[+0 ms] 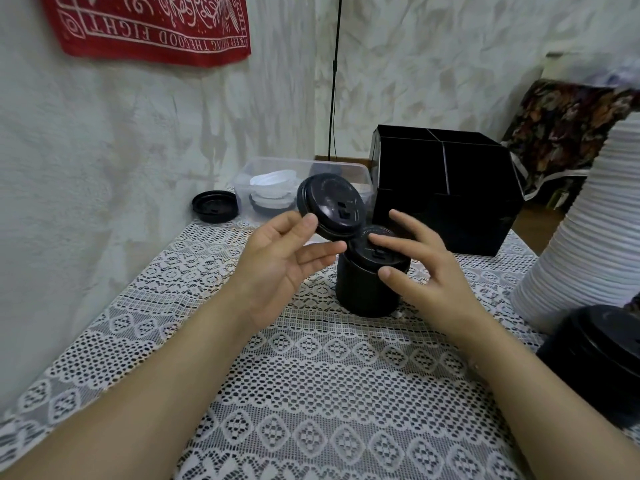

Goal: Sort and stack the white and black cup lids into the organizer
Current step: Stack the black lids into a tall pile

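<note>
white lid stack (pixel 581 237), half off-frame right

A pale wall (pixel 104 140) with a rough, marbled texture runs along the left and across the far side. High on the left hangs a red banner (pixel 149 26) with white lettering. A thin black cable (pixel 334 84) drops down the far wall. A white lace cloth (pixel 166 292) covers the tabletop (pixel 346 427). At far right, dark floral upholstery (pixel 568 129) stands over a brown floor (pixel 540 220). The light is soft and even.
</note>
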`<state>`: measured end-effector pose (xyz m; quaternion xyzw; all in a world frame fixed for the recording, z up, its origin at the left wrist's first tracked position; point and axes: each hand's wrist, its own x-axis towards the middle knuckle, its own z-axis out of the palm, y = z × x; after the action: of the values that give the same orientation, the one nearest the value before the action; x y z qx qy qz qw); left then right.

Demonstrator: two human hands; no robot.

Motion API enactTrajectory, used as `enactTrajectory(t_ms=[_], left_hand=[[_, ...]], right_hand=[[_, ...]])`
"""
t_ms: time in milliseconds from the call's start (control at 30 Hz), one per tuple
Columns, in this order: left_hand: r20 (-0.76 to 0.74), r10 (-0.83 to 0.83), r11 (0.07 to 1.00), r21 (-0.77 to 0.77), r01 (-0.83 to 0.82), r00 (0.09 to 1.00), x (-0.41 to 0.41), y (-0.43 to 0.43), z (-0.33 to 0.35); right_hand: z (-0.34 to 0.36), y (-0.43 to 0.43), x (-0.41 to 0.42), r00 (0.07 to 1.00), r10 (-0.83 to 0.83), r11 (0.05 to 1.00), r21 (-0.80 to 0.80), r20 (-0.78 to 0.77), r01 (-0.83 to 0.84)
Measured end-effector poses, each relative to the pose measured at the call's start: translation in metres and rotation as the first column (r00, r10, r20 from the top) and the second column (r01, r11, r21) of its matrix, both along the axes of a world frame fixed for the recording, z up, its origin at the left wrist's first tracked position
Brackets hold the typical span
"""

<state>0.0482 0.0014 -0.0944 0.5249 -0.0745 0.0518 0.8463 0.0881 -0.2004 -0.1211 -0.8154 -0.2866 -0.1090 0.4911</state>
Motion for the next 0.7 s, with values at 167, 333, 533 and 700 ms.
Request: enactTrajectory(t_ms=[167,333,533,700], left_hand=[[0.072,-0.022,0.998,0.059,0.018,0.997,-0.002,-0.003,-0.002],[0.183,-0.044,0.969,0.246,-0.003,0.982,-0.002,-0.009,-0.008],[0.177,-0.151,0.977,0.177,0.120,0.973,0.001,-0.005,-0.009],[0.107,-0.145,0.987,0.086,0.137,0.984,0.004,-0.003,-0.011]], right_hand=[[0.009,0.007,-0.010,0.970,-0.078,0.992,0.117,0.228,0.052],[0.009,0.019,-0.020,0.971,-0.002,0.993,0.112,0.239,-0.025],[0.012,0.019,-0.017,0.947,0.016,0.993,0.110,0.320,-0.054],[0.011,0.019,-0.015,0.951,0.026,0.986,0.149,0.307,-0.075]])
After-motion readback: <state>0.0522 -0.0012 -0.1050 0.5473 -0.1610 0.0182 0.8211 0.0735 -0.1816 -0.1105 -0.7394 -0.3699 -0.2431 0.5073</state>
